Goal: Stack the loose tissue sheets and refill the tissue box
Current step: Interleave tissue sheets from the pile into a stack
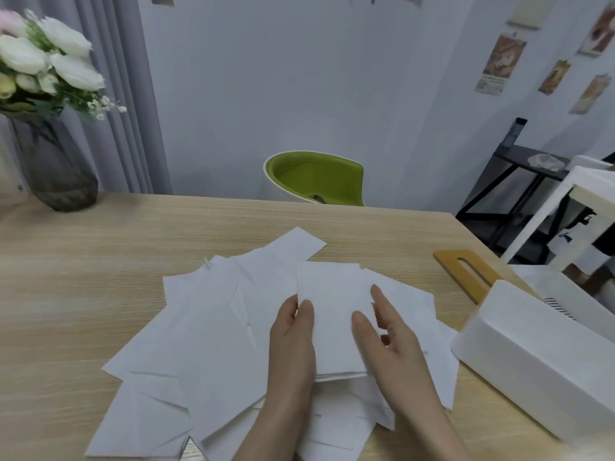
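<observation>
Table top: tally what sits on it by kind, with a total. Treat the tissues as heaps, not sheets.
Loose tissue spread: 1
Gathered tissue stack held between left hand and right hand: 1
White tissue box: 1
Wooden slotted lid: 1
Glass vase of flowers: 1
Total: 5

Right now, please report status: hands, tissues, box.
Left hand grips small stack; right hand open, steadying it. Loose sheets still spread on table. White tissue box at right, wooden lid off. Nothing blocking.
</observation>
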A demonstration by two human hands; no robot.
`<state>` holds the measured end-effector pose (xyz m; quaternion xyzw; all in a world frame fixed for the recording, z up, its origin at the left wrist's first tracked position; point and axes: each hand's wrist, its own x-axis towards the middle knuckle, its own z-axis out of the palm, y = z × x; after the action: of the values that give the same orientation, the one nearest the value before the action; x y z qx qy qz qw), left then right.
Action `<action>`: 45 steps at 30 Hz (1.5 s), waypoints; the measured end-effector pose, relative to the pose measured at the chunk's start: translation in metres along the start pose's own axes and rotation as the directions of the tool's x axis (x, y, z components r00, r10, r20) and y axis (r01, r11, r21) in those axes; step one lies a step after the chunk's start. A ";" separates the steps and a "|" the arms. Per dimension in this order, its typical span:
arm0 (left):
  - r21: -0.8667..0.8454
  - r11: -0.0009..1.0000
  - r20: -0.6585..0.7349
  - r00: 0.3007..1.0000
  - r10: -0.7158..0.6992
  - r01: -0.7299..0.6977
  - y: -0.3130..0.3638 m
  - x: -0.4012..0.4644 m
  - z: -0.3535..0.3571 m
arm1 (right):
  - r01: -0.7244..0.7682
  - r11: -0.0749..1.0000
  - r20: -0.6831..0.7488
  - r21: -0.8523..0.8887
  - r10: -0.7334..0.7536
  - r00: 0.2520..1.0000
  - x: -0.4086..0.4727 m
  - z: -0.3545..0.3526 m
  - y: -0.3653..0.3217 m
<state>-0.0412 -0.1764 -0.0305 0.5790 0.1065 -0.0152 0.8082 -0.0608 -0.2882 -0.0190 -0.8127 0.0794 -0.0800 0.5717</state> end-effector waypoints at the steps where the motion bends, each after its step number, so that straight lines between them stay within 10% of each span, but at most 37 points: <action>1: 0.006 1.000 0.016 1.000 -0.002 0.002 -0.001 0.000 0.002 | -0.016 1.000 0.031 0.023 0.015 0.999 -0.001 0.000 0.000; 27: -0.224 0.975 -0.160 0.987 -0.032 -0.005 -0.019 -0.008 0.098 | -0.019 0.978 -0.172 0.208 0.055 0.984 -0.013 -0.041 0.017; 45: 0.045 0.998 0.310 0.950 0.032 -0.048 0.004 0.009 0.133 | 0.036 0.995 -0.377 0.095 0.003 0.926 0.006 -0.158 0.022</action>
<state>-0.0111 -0.2989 0.0118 0.5922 -0.0334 -0.0919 0.7999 -0.0908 -0.4411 0.0133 -0.7530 0.1765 -0.2433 0.5854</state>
